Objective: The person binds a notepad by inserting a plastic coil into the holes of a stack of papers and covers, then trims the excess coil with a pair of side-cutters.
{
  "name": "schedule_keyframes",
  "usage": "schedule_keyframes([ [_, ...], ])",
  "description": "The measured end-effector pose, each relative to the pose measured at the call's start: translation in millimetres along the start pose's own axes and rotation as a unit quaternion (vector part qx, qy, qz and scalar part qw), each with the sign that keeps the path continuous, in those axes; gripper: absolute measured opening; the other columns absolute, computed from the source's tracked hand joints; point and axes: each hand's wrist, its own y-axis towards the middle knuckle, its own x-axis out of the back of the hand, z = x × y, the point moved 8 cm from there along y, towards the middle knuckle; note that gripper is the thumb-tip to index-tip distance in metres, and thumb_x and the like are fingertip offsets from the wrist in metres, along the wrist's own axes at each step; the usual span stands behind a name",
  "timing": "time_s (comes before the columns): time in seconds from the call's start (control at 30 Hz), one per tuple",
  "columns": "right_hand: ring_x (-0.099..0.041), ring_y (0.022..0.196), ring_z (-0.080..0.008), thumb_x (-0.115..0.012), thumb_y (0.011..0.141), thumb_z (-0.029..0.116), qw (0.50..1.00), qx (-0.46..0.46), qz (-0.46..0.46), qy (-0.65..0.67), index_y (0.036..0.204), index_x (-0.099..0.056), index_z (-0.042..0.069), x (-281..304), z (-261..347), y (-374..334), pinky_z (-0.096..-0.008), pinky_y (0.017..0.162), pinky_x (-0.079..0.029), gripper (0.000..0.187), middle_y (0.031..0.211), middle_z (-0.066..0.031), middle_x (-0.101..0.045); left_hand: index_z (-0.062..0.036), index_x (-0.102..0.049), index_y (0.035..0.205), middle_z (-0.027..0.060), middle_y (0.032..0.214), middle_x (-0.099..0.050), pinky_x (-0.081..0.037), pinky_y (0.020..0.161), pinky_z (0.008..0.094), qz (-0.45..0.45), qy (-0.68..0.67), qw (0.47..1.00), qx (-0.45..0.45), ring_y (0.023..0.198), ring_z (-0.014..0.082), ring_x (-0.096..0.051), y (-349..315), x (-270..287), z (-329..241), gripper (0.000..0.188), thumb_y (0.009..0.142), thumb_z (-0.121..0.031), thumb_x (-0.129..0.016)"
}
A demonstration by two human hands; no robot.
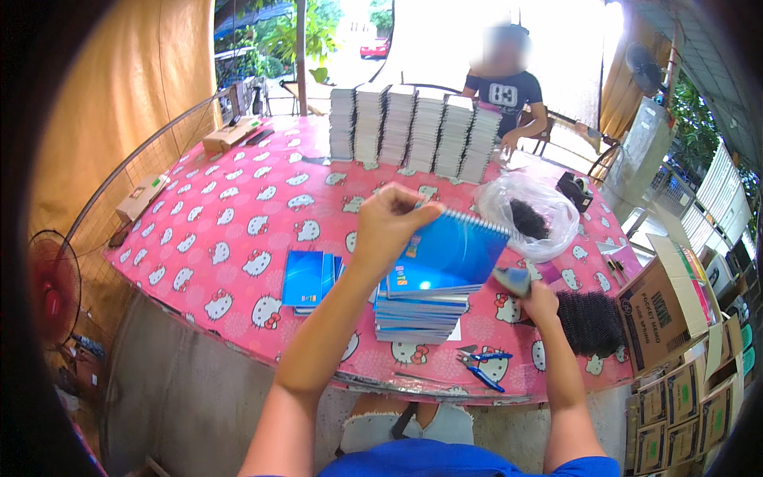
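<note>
My left hand [392, 221] is closed on the top edge of a blue-covered spiral notebook [449, 250], thumb over the cover, tilting it above a stack of blue notebooks [420, 318]. A wire coil runs along the notebook's upper edge. To the right, my right hand [541, 303] grips a rounded grey-and-blue object [514, 280] close to the notebook's right side; its kind is unclear. Left of the stack lies a smaller pile of blue notebooks [308, 280]. Blue-handled pliers [482, 372] rest near the front edge. Beside my right forearm is a heap of black coils [590, 322].
Tall stacks of bound books [413, 131] stand at the back of the pink-covered table [207, 262]. A clear plastic bag [563, 234] holds black coils. A black tape dispenser [574, 191] and a carton [660, 314] are at the right. Another person [509, 95] sits across.
</note>
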Motion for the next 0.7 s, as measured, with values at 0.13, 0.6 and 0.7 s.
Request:
schedule_keyframes([
  [0.13, -0.048, 0.116, -0.0403, -0.083, 0.061, 0.037, 0.971, 0.144, -0.191, -0.001, 0.111, -0.056, 0.002, 26, 22, -107, -0.048, 0.098, -0.04, 0.067, 0.126, -0.0217, -0.05, -0.0024, -0.062, 0.084, 0.0082, 0.084, -0.066, -0.051, 0.068, 0.0276, -0.04, 0.099, 0.939, -0.326, 0.076, 0.0177, -0.062, -37, -20, -75, 0.019, 0.072, -0.002, -0.077],
  [0.6, -0.053, 0.098, -0.0321, -0.072, 0.077, 0.019, 0.844, 0.321, -0.179, 0.391, 0.118, -0.055, 0.002, 153, 149, -198, -0.042, 0.083, -0.043, 0.048, 0.107, -0.017, -0.055, 0.0013, -0.066, 0.084, 0.0145, 0.09, -0.068, -0.052, 0.064, 0.0293, 0.004, 0.236, 0.924, -0.301, 0.075, 0.0203, -0.064, -107, -33, -33, 0.023, 0.066, 0.003, -0.08],
  [0.7, -0.053, 0.098, -0.032, -0.073, 0.076, 0.019, 0.865, 0.332, -0.202, 0.318, 0.118, -0.055, 0.002, 164, 162, -198, -0.0421, 0.085, -0.043, 0.049, 0.11, -0.0172, -0.054, 0.001, -0.066, 0.083, 0.0142, 0.089, -0.069, -0.051, 0.062, 0.029, -0.002, 0.231, 0.923, -0.307, 0.074, 0.0197, -0.063, -109, -35, -37, 0.022, 0.066, 0.003, -0.08],
])
